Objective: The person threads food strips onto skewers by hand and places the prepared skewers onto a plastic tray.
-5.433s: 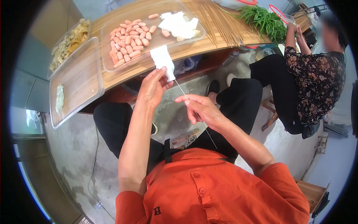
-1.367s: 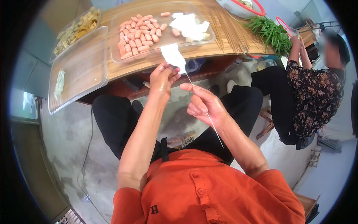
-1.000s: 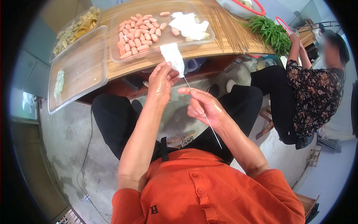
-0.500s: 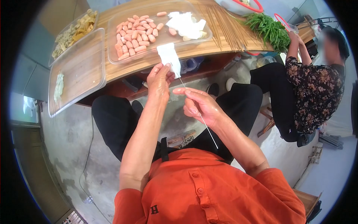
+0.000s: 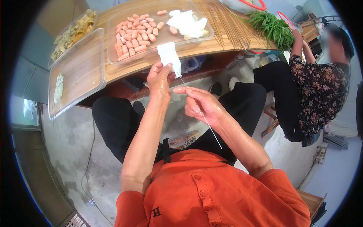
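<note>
My left hand point(image 5: 160, 80) pinches a floppy white food sheet point(image 5: 168, 55) near its lower end, just in front of the table edge. A thin skewer point(image 5: 212, 131) runs from the bottom of that sheet down through my right hand point(image 5: 203, 105). The fingers of my right hand are closed round the skewer, with the index finger pointing left along its upper part. How far the tip goes into the sheet is hidden. Beyond my hands, small pink sausages point(image 5: 135, 34) and a pile of similar white sheets point(image 5: 185, 23) lie in a clear plastic tray point(image 5: 113, 61).
At left, another clear tray point(image 5: 85, 77) overhangs the table edge with a pale skewered strip point(image 5: 59, 89). Behind it stands a container of tan and yellow pieces point(image 5: 81, 32). Loose skewers point(image 5: 230, 26) and leafy greens point(image 5: 270, 28) lie at right, where another person point(image 5: 321, 89) sits handling the greens.
Both hands keep the same hold on the sheet and the skewer, with barely any movement. The tabletop has shifted slightly left and up in view.
</note>
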